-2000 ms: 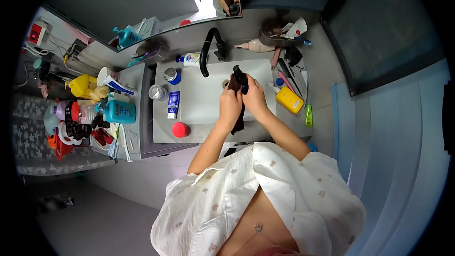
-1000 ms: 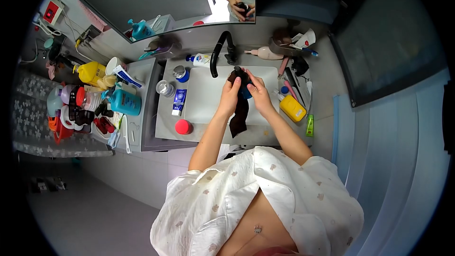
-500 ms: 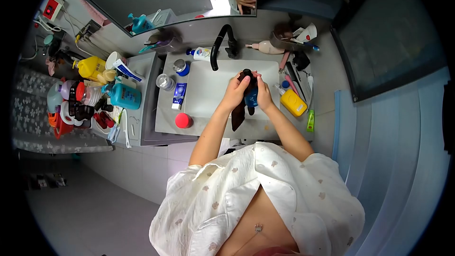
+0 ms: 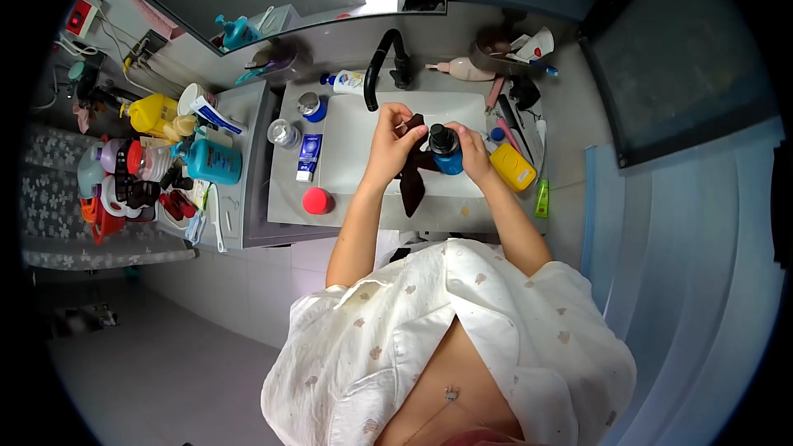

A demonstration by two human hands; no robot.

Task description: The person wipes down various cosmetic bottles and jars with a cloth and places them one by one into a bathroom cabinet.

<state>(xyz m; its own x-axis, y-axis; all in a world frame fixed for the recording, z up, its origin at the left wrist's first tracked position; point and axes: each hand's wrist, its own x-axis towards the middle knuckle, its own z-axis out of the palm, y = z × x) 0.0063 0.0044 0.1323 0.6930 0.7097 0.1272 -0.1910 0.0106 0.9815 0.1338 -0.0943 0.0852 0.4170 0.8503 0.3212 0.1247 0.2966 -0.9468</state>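
Observation:
Over the front part of the white sink (image 4: 351,140), my left hand (image 4: 390,144) pinches a dark brown cloth (image 4: 412,192). The cloth hangs down toward the sink's front rim, and part of it stretches behind the bottle. My right hand (image 4: 476,155) is wrapped around a blue bottle (image 4: 449,163) with a black top, seen mostly from above. Bottle and left hand are close together, with a fold of cloth between them. The fingers behind the bottle are partly hidden.
A black faucet (image 4: 373,74) arches over the sink. On the counter stand a red-lidded jar (image 4: 316,201), a blue tube (image 4: 309,157), a clear jar (image 4: 283,134) and a yellow bottle (image 4: 513,167). A teal pump bottle (image 4: 212,163) stands on the left cabinet.
My hands have moved apart, the left one slightly left with the cloth. The blue bottle, earlier mostly covered by hands and cloth, now shows its black top in my right hand.

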